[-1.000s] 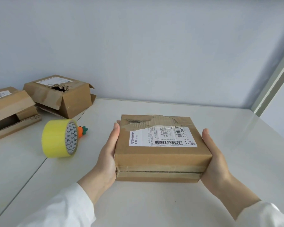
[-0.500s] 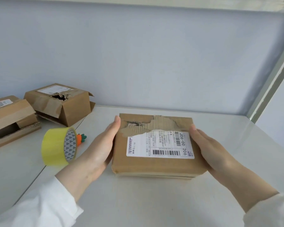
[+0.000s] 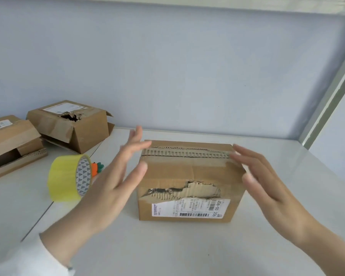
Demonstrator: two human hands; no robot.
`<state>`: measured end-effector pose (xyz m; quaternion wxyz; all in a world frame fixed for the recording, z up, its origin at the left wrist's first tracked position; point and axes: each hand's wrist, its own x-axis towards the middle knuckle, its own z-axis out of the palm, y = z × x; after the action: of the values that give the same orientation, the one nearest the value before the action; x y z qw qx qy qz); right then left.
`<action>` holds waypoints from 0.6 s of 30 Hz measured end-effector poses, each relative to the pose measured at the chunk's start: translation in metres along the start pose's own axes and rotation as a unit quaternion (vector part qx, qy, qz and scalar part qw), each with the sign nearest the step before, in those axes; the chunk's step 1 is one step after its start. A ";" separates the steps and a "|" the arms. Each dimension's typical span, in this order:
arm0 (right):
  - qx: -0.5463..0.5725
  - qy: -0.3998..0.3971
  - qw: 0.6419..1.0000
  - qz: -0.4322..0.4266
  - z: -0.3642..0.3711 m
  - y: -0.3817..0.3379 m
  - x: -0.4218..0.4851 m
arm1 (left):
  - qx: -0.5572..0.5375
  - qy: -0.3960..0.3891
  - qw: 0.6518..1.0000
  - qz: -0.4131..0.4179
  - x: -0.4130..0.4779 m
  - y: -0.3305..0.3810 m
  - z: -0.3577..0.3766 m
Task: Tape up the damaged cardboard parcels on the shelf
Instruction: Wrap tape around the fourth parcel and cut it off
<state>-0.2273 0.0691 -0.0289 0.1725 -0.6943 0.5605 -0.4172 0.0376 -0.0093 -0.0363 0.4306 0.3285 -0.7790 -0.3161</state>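
Cardboard parcel (image 3: 189, 172) stands on the white shelf (image 3: 187, 251) in the head view. Its torn face (image 3: 183, 191) and shipping label (image 3: 189, 209) are turned toward the camera, probably so the rip can be reached with tape. Left hand (image 3: 116, 188) and right hand (image 3: 267, 188) flank its sides, fingers straight and spread, holding nothing; motion blur hides whether the fingertips touch the cardboard. Yellow tape roll (image 3: 68, 178) stands on edge near the left hand, handy for the next step, with a carrot-shaped item (image 3: 97, 169) beside it. Two more damaged boxes, one holed (image 3: 72, 124) and one flatter (image 3: 10, 136), sit well apart at far left.
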 end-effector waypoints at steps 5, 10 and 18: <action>-0.261 -0.113 0.959 -0.014 0.004 -0.033 0.055 | 0.306 -0.156 0.939 0.000 0.060 0.040 0.014; -0.322 -0.222 0.920 0.027 0.017 -0.035 0.079 | 0.394 -0.293 0.868 -0.072 0.081 0.039 0.031; -0.366 -0.267 0.890 0.039 0.019 -0.035 0.068 | 0.430 -0.299 0.851 -0.039 0.067 0.032 0.036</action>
<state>-0.1890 0.0130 0.0106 0.0654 -0.7708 0.6332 0.0264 -0.0291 -0.0357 0.0036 -0.0202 0.4006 -0.9147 -0.0487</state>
